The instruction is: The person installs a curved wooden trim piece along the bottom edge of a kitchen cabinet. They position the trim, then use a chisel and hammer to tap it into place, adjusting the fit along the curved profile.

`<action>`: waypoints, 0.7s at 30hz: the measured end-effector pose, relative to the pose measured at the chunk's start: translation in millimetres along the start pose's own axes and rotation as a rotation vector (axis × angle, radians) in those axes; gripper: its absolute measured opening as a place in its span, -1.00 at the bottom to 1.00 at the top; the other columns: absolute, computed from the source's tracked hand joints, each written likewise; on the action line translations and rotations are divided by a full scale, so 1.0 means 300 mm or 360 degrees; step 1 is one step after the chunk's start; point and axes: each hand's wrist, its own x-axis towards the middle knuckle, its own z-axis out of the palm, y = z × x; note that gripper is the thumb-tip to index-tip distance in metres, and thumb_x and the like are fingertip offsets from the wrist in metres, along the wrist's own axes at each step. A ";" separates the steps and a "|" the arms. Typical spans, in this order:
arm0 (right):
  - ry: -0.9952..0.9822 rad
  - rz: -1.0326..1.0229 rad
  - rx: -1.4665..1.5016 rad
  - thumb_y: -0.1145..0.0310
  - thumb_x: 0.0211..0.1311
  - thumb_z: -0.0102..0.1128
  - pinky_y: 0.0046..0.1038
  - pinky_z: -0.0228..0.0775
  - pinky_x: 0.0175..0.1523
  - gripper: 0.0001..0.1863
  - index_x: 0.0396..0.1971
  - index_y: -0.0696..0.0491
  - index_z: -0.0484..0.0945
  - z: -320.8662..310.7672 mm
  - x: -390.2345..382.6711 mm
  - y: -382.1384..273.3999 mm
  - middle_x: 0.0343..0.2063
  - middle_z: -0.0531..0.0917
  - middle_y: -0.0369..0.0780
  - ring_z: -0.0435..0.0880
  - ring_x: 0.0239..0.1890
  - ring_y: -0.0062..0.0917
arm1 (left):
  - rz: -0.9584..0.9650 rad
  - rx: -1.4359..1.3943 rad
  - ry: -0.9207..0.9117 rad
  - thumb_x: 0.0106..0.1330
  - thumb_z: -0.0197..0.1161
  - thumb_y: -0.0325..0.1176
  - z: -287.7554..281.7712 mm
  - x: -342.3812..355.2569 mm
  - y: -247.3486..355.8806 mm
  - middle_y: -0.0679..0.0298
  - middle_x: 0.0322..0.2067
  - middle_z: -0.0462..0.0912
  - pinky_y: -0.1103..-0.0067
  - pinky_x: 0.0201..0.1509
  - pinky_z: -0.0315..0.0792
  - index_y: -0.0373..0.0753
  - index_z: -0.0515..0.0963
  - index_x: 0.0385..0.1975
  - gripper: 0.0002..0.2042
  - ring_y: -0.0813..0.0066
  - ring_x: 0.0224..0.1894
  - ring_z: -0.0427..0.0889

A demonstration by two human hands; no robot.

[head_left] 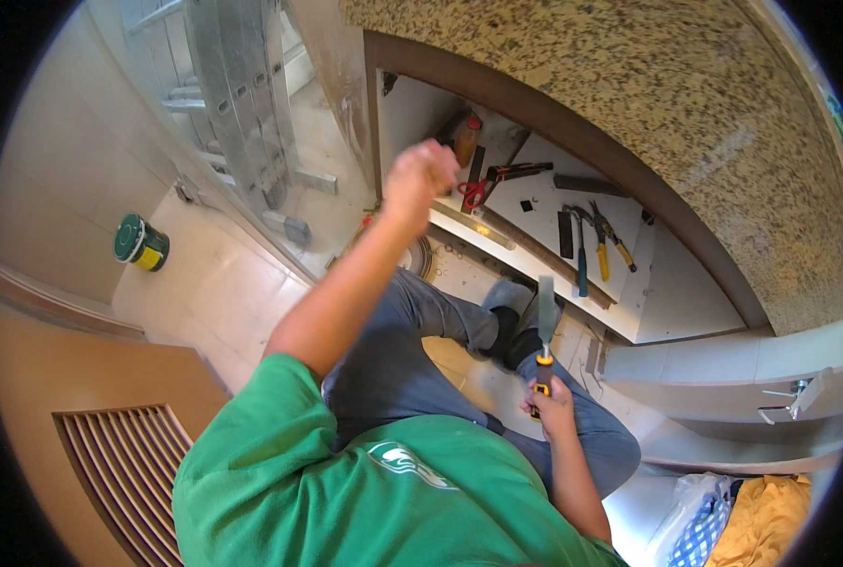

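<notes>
My right hand [552,404] is closed around the yellow and black handle of a chisel [546,312], its flat blade pointing up and away from me. My left hand [422,178] is raised over the left end of the cabinet shelf [530,227]; its fingers look bent but are blurred, so what they hold, if anything, cannot be made out. Just beyond it stands a bottle with a red cap [468,140]. Red-handled scissors [472,195] lie near it on the shelf. A hammer [581,250] and yellow-handled pliers [601,248] lie farther right.
A speckled stone countertop [610,76] overhangs the cabinet. A metal ladder [242,94] stands at the far left, with a green bucket [142,242] on the floor nearer. A chrome faucet [797,397] is at right, above orange cloth [761,520]. My legs are in front of the cabinet.
</notes>
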 end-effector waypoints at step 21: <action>0.0326 -0.0055 -0.0530 0.32 0.05 0.34 -0.33 0.44 -0.40 -0.75 -0.27 0.06 0.59 -0.151 0.021 0.255 -0.54 0.63 -0.22 0.64 -0.52 -0.51 | 0.0142 -0.0902 0.0200 0.53 -0.15 -0.25 -0.190 0.677 0.254 -0.04 0.24 0.56 0.04 0.35 0.38 -0.32 0.48 0.25 -0.55 -0.04 0.26 0.52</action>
